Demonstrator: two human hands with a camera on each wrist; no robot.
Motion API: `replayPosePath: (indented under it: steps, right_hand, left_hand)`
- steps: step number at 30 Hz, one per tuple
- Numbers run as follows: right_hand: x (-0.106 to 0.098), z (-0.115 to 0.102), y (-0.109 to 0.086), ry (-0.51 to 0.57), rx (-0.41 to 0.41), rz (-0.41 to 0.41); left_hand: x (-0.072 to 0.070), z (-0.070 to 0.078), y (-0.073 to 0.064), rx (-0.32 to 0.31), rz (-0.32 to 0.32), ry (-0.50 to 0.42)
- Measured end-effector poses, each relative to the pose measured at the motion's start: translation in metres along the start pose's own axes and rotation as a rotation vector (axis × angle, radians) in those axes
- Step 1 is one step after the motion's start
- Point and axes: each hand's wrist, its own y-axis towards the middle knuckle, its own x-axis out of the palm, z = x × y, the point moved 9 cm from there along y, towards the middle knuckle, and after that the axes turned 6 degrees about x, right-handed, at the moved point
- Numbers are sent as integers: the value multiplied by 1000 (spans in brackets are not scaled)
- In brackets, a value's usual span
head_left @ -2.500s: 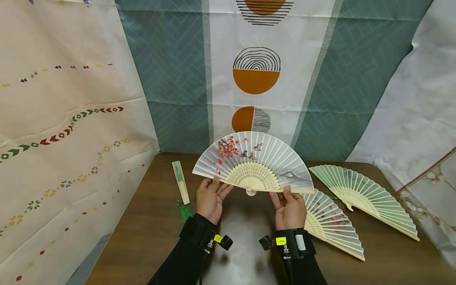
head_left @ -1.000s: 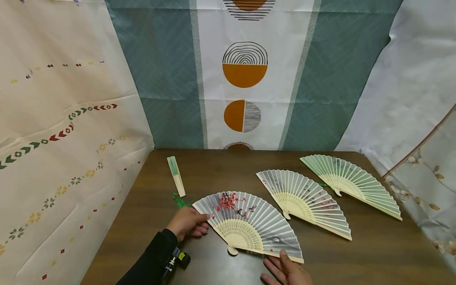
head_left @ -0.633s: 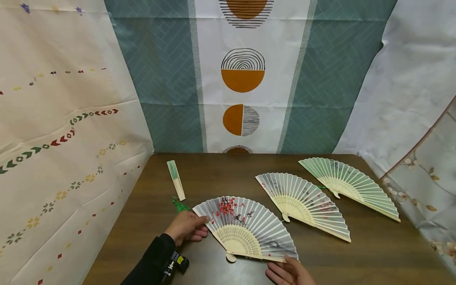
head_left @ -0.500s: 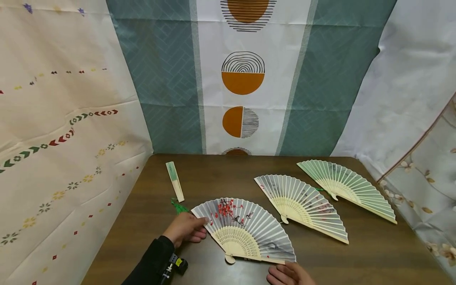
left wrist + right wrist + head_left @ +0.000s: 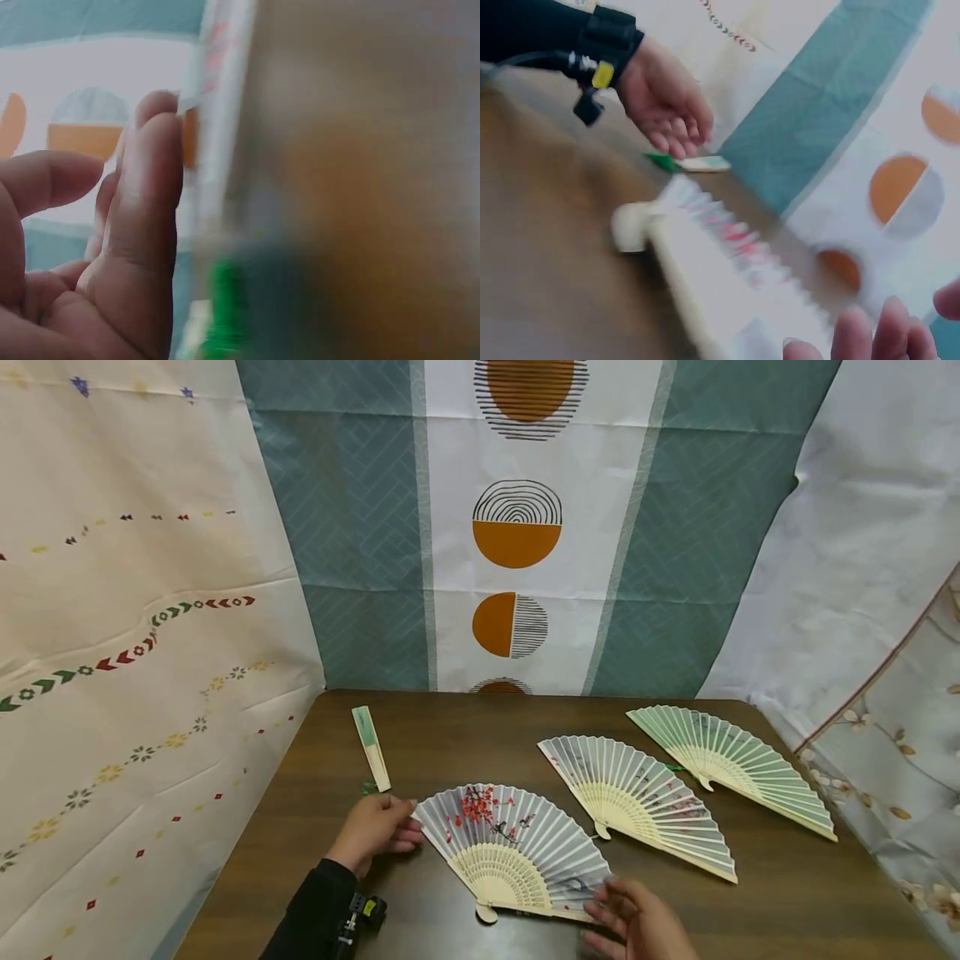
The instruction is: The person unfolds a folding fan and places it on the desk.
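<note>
A spread folding fan point(image 5: 517, 843) with red blossoms and pale ribs lies on the table, its pivot toward the front. My left hand point(image 5: 378, 831) is just beside the fan's left edge; in the left wrist view thumb and fingers point(image 5: 142, 187) stand apart with nothing between them. At the fan's right end is my right hand point(image 5: 637, 922), fingers loosely bent and holding nothing; whether they touch the fan I cannot tell. In the right wrist view its fingertips point(image 5: 889, 334) show at the bottom, near the blurred fan point(image 5: 720, 277).
Behind my left hand lies a folded fan point(image 5: 371, 747), its green tassel point(image 5: 660, 160) mostly hidden in the head view. To the right lie a spread whitish fan point(image 5: 637, 797) and a spread green fan point(image 5: 731, 764). Patterned cloths point(image 5: 517, 543) hang behind the brown table point(image 5: 450, 727).
The blossom fan, earlier held up in both hands, was lowered onto the table. Since half a second ago, my left hand has let go and drawn slightly left; my right fingers have loosened.
</note>
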Motion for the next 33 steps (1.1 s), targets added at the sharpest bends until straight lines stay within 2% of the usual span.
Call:
replayPosePath:
  steps: [1,2,4,7,9,11,16,17,19,21,23,24,26,30,33]
  right_hand:
    - [7,-15,4,-33,-37,37]
    - [14,-28,8,-62,-77,76]
    - [31,-52,23,-100,-151,124]
    - [63,-77,53,-142,-214,95]
    - [86,-90,75,-173,-242,43]
    - [107,-100,95,-204,-267,-1]
    - [146,-111,135,-297,-312,-56]
    - [152,-111,140,-325,-322,-63]
    - [162,-109,149,-400,-349,-77]
    - [171,-106,155,-488,-372,-89]
    - [181,-103,158,-577,-389,-108]
    - [187,-101,159,-623,-390,-120]
    - [198,-100,163,-705,-390,-149]
    - [209,-98,172,-785,-379,-189]
    - [209,-97,177,-775,-369,-182]
  left_hand:
    - [-5,11,3,40,39,20]
    - [-12,23,6,85,83,80]
    - [-23,48,12,173,163,257]
    - [-37,76,23,262,286,548]
    - [-44,86,33,266,346,681]
    - [-50,87,45,232,382,754]
    - [-63,73,76,70,414,863]
    - [-67,62,87,57,427,882]
    - [-72,42,107,13,405,904]
    - [-80,9,134,-24,364,921]
    - [-85,-16,151,-38,331,939]
    - [-86,-22,153,-57,304,930]
    - [-87,-32,155,-62,299,925]
    - [-78,-21,141,-49,333,914]
    - [-72,-2,125,-42,362,915]
